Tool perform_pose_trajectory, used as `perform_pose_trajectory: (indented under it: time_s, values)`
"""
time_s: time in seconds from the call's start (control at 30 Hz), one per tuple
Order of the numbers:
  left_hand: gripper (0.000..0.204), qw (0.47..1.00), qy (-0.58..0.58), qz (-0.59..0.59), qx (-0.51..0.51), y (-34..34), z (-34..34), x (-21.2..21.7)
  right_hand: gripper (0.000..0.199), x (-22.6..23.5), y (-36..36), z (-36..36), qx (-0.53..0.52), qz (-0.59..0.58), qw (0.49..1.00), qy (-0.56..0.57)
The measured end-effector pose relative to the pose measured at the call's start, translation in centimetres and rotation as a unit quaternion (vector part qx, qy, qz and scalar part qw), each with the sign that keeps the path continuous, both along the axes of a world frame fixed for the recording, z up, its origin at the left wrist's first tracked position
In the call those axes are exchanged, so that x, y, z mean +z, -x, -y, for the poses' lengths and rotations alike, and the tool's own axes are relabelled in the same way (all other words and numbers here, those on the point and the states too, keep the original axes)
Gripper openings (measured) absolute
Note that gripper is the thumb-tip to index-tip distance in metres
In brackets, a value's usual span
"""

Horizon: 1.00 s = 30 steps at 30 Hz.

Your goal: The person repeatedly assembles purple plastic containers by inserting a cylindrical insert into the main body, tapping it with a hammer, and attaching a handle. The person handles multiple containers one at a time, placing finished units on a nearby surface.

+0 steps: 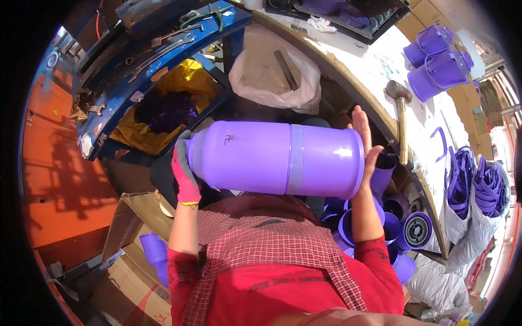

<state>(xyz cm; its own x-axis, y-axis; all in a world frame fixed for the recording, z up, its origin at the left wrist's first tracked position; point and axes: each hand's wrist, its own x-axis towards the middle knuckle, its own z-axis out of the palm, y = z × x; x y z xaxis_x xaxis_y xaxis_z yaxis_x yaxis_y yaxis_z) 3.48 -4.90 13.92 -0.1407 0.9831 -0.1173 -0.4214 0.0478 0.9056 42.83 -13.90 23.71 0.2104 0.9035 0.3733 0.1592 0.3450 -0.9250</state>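
A large purple plastic flask [247,155] lies sideways in front of my body, with a paler band round its middle and a small dark mark on its side. My left hand [185,171], in a pink and grey glove, is closed round its narrow neck end. Bare, with fingers stretched out and thumb apart, my right hand [366,144] rests its palm against the wide end. The flask hangs level between both hands, above my checked apron [266,228].
A mallet [401,108] and purple handled containers [437,73] occupy the bench [375,60] at right. Purple cylinders [416,231] crowd below it. At left are a blue frame [163,60] with wrenches and a cardboard box [130,282]. A white bag [255,89] lies ahead.
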Motion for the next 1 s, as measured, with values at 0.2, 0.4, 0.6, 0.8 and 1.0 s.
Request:
perform_pose_trajectory:
  time_s: [0.2,0.4,0.6,0.8,1.0]
  values:
    - [0.046,0.999,-0.041,-0.01,-0.008,-0.2,0.8,0.4,0.099,-0.4,-0.2,0.4,-0.123,-0.027,0.991,0.055]
    - [0.044,0.989,0.011,0.131,0.066,-0.5,1.2,-0.2,0.031,-1.1,1.6,5.8,-0.007,0.113,0.985,-0.133]
    - [0.052,0.954,-0.227,-0.158,0.112,-1.4,0.8,5.4,0.019,-0.3,0.8,4.0,-0.189,0.078,0.976,0.076]
    - [0.066,0.92,-0.352,-0.156,0.077,-1.7,-0.6,11.0,0.026,-0.4,-2.3,-1.1,-0.058,-0.289,0.901,0.32]
    - [0.048,0.819,-0.468,-0.322,0.081,-4.7,-0.4,13.0,0.031,-0.8,-4.2,-2.0,0.063,-0.423,0.775,0.465]
